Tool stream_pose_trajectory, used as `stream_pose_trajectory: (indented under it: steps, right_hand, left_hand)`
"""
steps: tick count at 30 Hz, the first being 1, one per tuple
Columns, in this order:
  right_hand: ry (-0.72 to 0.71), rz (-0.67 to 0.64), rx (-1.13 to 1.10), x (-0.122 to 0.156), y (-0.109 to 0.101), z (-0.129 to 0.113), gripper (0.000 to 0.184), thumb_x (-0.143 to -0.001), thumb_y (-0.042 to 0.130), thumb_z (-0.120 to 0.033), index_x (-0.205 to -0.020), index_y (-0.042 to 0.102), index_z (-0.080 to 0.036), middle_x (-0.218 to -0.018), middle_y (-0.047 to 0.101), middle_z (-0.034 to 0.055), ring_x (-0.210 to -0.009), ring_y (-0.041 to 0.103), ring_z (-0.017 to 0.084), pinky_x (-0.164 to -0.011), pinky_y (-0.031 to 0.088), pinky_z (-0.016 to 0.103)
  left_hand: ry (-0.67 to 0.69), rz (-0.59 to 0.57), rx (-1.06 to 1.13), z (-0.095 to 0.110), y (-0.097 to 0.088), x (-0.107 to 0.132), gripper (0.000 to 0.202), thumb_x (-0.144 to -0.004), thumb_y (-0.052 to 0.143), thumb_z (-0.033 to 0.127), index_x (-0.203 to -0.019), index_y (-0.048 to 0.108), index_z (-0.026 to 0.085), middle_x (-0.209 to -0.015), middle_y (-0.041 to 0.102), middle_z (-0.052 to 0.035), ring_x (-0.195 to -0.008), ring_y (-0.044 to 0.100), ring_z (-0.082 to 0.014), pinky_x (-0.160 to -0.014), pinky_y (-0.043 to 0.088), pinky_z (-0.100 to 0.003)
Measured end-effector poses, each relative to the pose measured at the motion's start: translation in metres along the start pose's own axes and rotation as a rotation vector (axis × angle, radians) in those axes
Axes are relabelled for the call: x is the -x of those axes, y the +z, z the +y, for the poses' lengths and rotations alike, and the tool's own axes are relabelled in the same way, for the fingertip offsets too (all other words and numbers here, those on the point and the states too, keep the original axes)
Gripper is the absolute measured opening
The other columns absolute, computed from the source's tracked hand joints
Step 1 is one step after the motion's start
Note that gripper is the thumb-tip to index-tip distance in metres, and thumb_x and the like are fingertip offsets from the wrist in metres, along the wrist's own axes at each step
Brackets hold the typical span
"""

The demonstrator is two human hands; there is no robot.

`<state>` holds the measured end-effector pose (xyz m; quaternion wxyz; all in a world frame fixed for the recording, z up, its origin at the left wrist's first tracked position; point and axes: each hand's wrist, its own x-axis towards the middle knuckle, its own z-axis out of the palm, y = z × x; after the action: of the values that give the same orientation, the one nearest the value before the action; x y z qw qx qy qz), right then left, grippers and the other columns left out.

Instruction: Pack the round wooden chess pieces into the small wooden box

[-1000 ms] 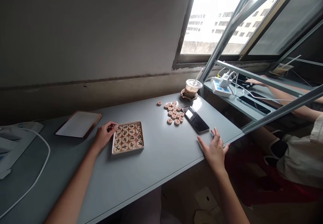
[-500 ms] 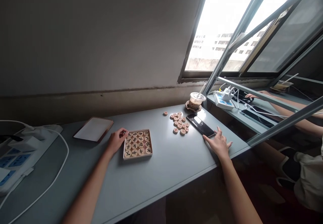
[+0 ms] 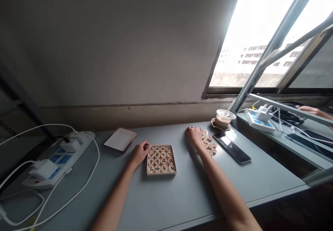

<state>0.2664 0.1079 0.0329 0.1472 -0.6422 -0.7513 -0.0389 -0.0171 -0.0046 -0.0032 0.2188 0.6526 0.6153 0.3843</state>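
A shallow square box point(image 3: 161, 174) lies on the desk, filled with rows of round wooden Chinese chess pieces point(image 3: 157, 161) bearing dark characters. My left hand point(image 3: 140, 153) is at its upper left corner, fingers curled against the edge. My right hand point(image 3: 195, 136) reaches down at the left side of a loose group of red-marked Chinese chess pieces point(image 3: 210, 146). Its fingers are bent onto the desk, and what lies under them is hidden. Part of the group is behind my right wrist.
The box lid point(image 3: 120, 139) lies left of the box. A black phone point(image 3: 231, 147) and a lidded drink cup point(image 3: 223, 118) with a straw are at the right. A power strip point(image 3: 62, 159) with white cables lies at the left. Metal bars divide off another desk, where a person's arm shows.
My right hand has left the phone and moved left to the loose pieces, covering where a single piece lay. My left hand stays at the box corner. The view has turned left.
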Motion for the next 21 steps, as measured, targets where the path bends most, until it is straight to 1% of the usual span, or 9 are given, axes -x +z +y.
stream_pose_trajectory:
  steps: [1,3,6,8,10,12,15,18,21]
  right_hand:
    - [-0.006,0.01,0.002,0.003,-0.002,-0.003,0.033,-0.091,0.04,-0.02,-0.087,0.072,-0.013,-0.095,0.069,0.0169,-0.094,0.058,0.027,-0.099,0.026,0.05]
    - [-0.056,0.011,-0.049,0.015,-0.008,-0.014,0.03,-0.093,0.043,-0.028,-0.094,0.072,-0.018,-0.101,0.068,0.013,-0.097,0.058,0.025,-0.094,0.032,0.043]
    - [-0.287,-0.06,-0.302,0.037,-0.017,-0.046,0.03,-0.093,0.048,-0.043,-0.11,0.067,-0.029,-0.109,0.066,0.0045,-0.091,0.06,0.018,-0.082,0.039,0.031]
    - [-0.44,-0.102,-0.425,0.051,-0.021,-0.07,0.031,-0.092,0.049,-0.048,-0.113,0.065,-0.033,-0.107,0.065,0.0018,-0.083,0.061,0.014,-0.081,0.038,0.029]
    - [-0.519,-0.123,-0.433,0.063,-0.021,-0.092,0.031,-0.092,0.049,-0.048,-0.114,0.065,-0.034,-0.102,0.065,0.0017,-0.079,0.06,0.013,-0.081,0.037,0.03]
    - [-0.549,-0.135,-0.393,0.071,-0.019,-0.107,0.032,-0.093,0.048,-0.046,-0.116,0.065,-0.032,-0.098,0.065,0.0028,-0.078,0.06,0.014,-0.081,0.035,0.031]
    - [-0.551,-0.127,-0.341,0.079,-0.014,-0.119,0.031,-0.095,0.047,-0.041,-0.117,0.065,-0.029,-0.095,0.067,0.0041,-0.08,0.06,0.016,-0.083,0.034,0.032]
    - [-0.554,-0.107,-0.343,0.081,-0.01,-0.122,0.032,-0.095,0.045,-0.04,-0.119,0.063,-0.028,-0.095,0.068,0.0041,-0.086,0.06,0.018,-0.086,0.032,0.034]
    - [-0.552,-0.074,-0.385,0.077,-0.012,-0.114,0.032,-0.094,0.047,-0.041,-0.121,0.061,-0.029,-0.098,0.069,0.0032,-0.09,0.06,0.019,-0.087,0.032,0.035]
  left_hand:
    - [0.003,-0.001,-0.003,0.0,0.0,-0.001,0.027,-0.081,0.048,0.043,-0.075,0.058,0.019,-0.066,0.062,-0.0027,-0.065,0.058,-0.0177,-0.061,0.04,-0.027]
    - [0.002,-0.003,0.0,-0.001,0.0,-0.002,0.027,-0.082,0.048,0.043,-0.075,0.058,0.019,-0.067,0.062,-0.0027,-0.065,0.058,-0.0176,-0.062,0.04,-0.027]
    - [-0.004,-0.007,0.013,0.0,-0.001,-0.002,0.03,-0.083,0.045,0.045,-0.073,0.057,0.019,-0.069,0.063,-0.0033,-0.067,0.057,-0.0177,-0.064,0.039,-0.027]
    - [-0.003,-0.008,0.008,0.0,-0.002,-0.003,0.032,-0.084,0.043,0.046,-0.072,0.057,0.019,-0.07,0.063,-0.0034,-0.068,0.056,-0.0178,-0.065,0.039,-0.028]
    - [-0.008,-0.007,-0.002,0.0,-0.003,-0.003,0.033,-0.085,0.042,0.045,-0.072,0.057,0.019,-0.07,0.064,-0.0034,-0.068,0.056,-0.0177,-0.065,0.039,-0.028]
    - [-0.012,-0.005,-0.008,0.0,-0.002,-0.004,0.033,-0.085,0.042,0.045,-0.073,0.058,0.019,-0.071,0.065,-0.0036,-0.069,0.055,-0.0177,-0.066,0.039,-0.028]
    - [-0.009,-0.011,-0.009,0.001,-0.003,-0.004,0.035,-0.086,0.041,0.046,-0.073,0.059,0.019,-0.071,0.064,-0.0035,-0.068,0.054,-0.0177,-0.065,0.038,-0.028]
    - [-0.002,-0.032,0.007,0.002,-0.004,-0.003,0.04,-0.088,0.037,0.049,-0.072,0.059,0.019,-0.069,0.063,-0.0032,-0.067,0.054,-0.0179,-0.064,0.038,-0.028]
    - [-0.01,-0.045,0.032,0.005,-0.005,-0.002,0.042,-0.087,0.038,0.052,-0.075,0.061,0.018,-0.072,0.065,-0.0035,-0.07,0.056,-0.0182,-0.065,0.038,-0.028]
